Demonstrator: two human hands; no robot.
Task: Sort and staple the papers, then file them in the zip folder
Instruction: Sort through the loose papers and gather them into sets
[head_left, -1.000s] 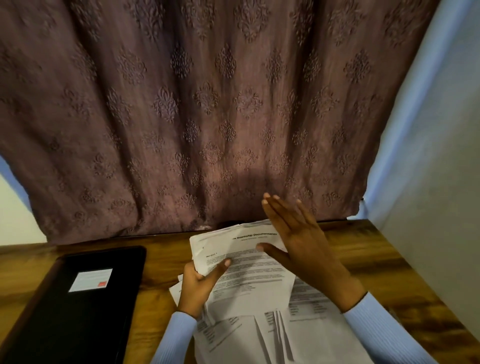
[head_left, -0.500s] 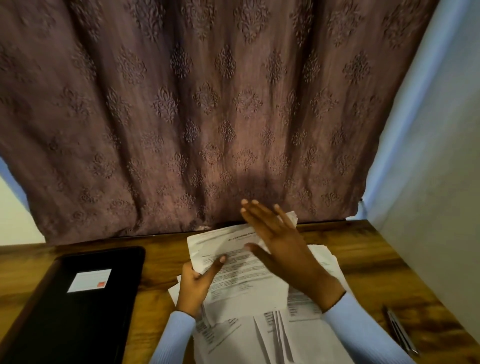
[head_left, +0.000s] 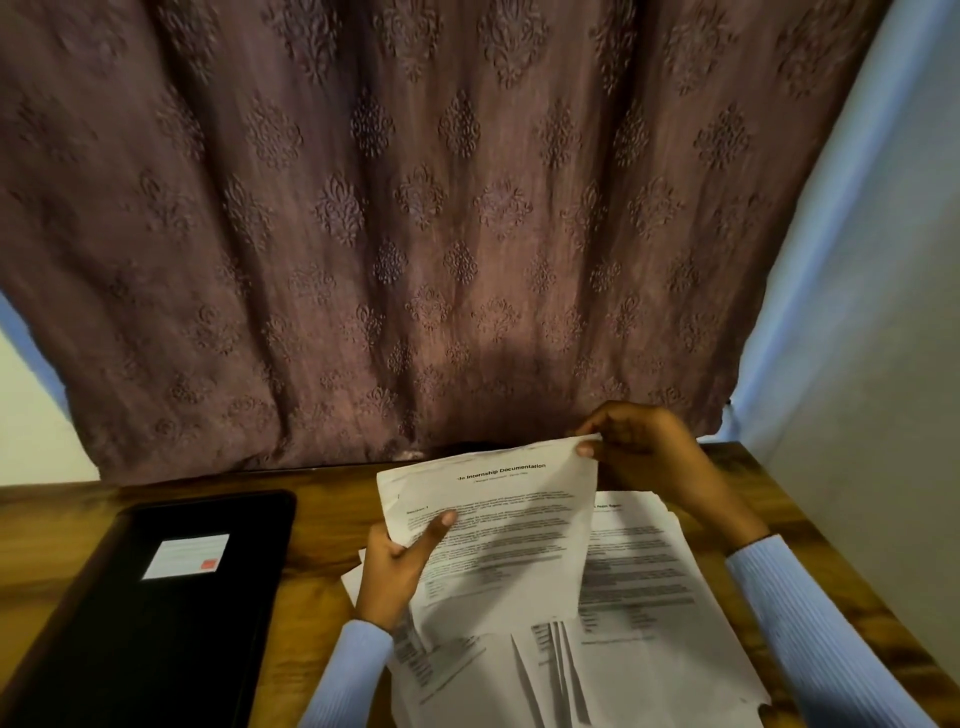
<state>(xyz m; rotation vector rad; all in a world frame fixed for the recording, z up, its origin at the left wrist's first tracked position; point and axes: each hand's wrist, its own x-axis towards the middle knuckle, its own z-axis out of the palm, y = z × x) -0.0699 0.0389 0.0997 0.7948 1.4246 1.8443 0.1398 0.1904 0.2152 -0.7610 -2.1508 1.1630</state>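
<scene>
The right hand (head_left: 641, 457) pinches the far right corner of a printed sheet (head_left: 498, 530), thumb under and fingers curled over the edge, wrist bent inward, forearm in a pale blue sleeve (head_left: 826, 634) reaching across. The left hand (head_left: 400, 561) has its grip on the sheet's left edge, thumb laid flat on the print, fingers behind. The sheet is lifted and tilted above a loose spread of papers (head_left: 639, 613) on the wooden tabletop (head_left: 322, 561). A black zip folder (head_left: 156, 623) lies to the left, apart from the papers. A patterned curtain (head_left: 415, 234) hangs behind.
</scene>
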